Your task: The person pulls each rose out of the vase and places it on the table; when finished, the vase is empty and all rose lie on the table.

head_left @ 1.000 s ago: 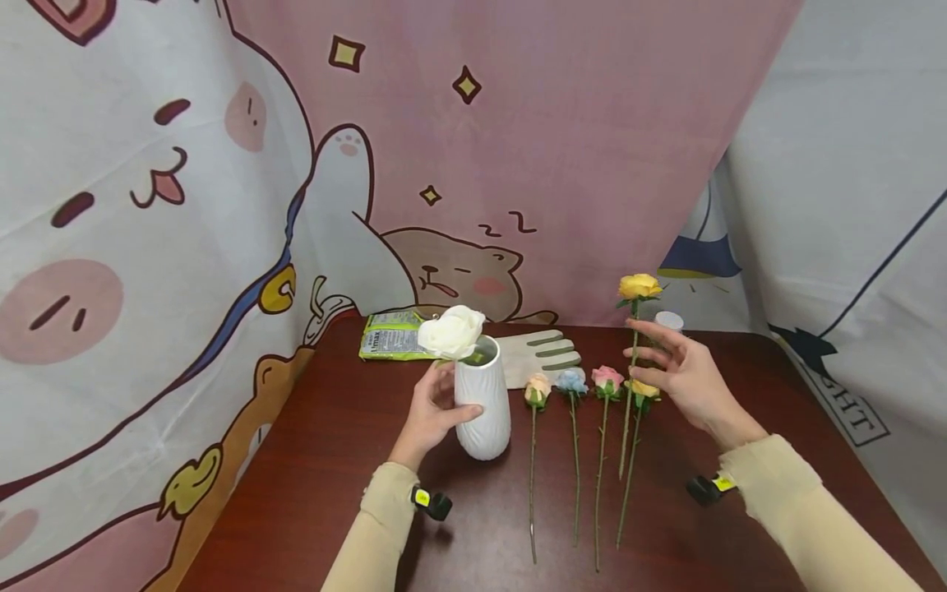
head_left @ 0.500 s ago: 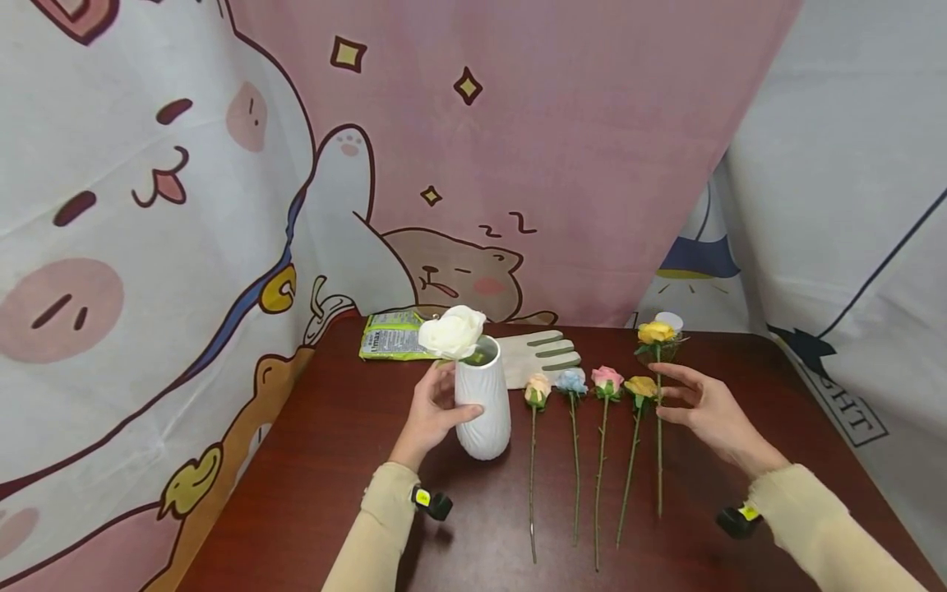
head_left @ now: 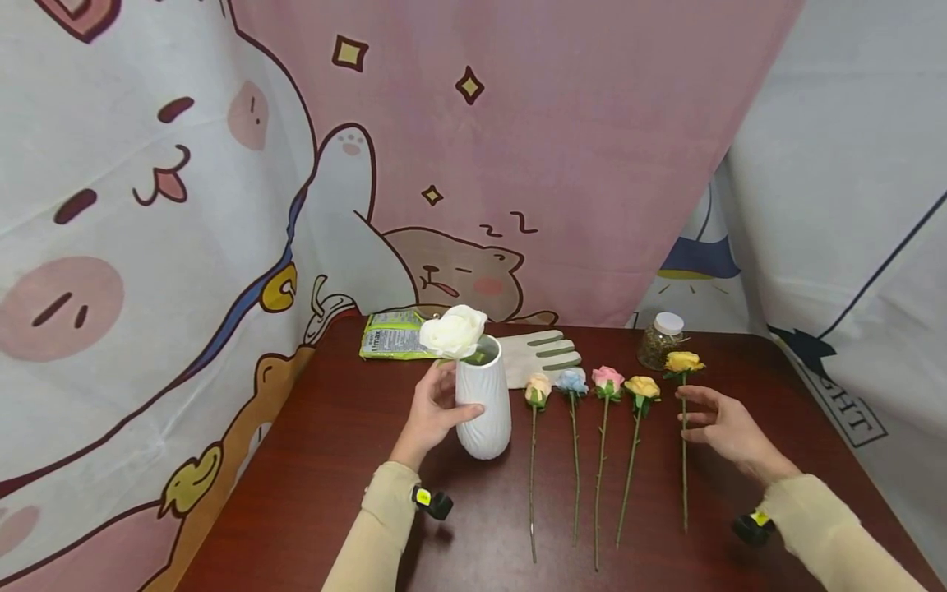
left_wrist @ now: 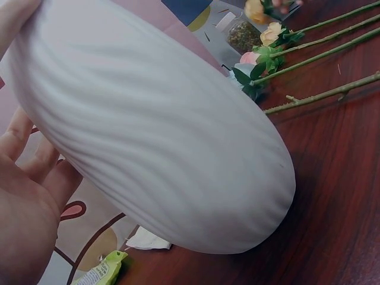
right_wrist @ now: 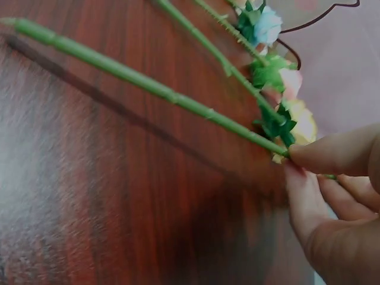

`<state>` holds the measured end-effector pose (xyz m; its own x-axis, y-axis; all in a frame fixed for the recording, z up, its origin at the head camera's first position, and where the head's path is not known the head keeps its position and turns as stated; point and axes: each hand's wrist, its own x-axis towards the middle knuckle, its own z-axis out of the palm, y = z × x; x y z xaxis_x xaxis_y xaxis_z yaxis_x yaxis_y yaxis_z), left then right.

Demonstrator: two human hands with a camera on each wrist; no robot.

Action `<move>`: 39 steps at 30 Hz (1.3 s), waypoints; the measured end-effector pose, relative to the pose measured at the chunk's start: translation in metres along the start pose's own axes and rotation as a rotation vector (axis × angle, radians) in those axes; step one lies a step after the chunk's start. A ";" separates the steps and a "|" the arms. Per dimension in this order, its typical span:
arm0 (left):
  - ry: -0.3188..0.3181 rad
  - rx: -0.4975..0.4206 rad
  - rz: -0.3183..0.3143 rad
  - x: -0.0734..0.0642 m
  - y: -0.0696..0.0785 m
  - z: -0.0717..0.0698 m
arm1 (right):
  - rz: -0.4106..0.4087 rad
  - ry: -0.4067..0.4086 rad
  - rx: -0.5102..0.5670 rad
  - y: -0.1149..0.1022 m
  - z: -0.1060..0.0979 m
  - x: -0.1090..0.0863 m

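A white ribbed vase (head_left: 484,411) is gripped by my left hand (head_left: 432,411), thumb across its front and fingers round the far side. One white artificial rose (head_left: 454,332) leans out of the vase's mouth. At the right, my right hand (head_left: 728,432) pinches the stem of a yellow artificial rose (head_left: 684,362) between thumb and fingers. In the right wrist view a shadow beneath that stem (right_wrist: 148,83) shows it a little off the table. To its left lie a second yellow rose (head_left: 642,386), a pink rose (head_left: 607,379), a blue rose (head_left: 572,381) and a peach rose (head_left: 538,390).
Behind the vase lies a white glove (head_left: 536,353) with grey-green stripes on its fingers. A green packet (head_left: 394,335) is at the back left. A white-lidded jar (head_left: 661,341) stands at the back right, close to the held rose. Printed cloth hangs round the dark table (head_left: 318,493).
My right hand has moved right and lowered the yellow rose from above the other yellow one to the row's right end. The jar has come into full sight. My left hand stays put.
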<state>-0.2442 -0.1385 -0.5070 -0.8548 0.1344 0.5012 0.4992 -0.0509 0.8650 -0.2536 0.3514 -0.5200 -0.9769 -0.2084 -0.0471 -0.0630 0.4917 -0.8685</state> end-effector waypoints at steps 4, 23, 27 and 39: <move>-0.004 0.007 -0.007 0.000 0.000 0.000 | 0.047 -0.041 0.010 0.010 0.003 -0.002; 0.000 0.025 -0.004 0.000 0.000 -0.001 | 0.020 -0.120 -0.197 -0.007 0.032 0.003; -0.001 0.025 0.005 0.001 0.000 -0.001 | -0.002 -0.128 -0.226 -0.010 0.038 0.005; -0.005 0.014 0.006 0.001 0.000 -0.001 | -0.061 -0.139 -0.358 -0.020 0.038 0.005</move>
<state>-0.2451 -0.1390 -0.5068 -0.8512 0.1391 0.5061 0.5061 -0.0376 0.8616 -0.2498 0.3081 -0.5219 -0.9338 -0.3468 -0.0881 -0.2115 0.7338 -0.6456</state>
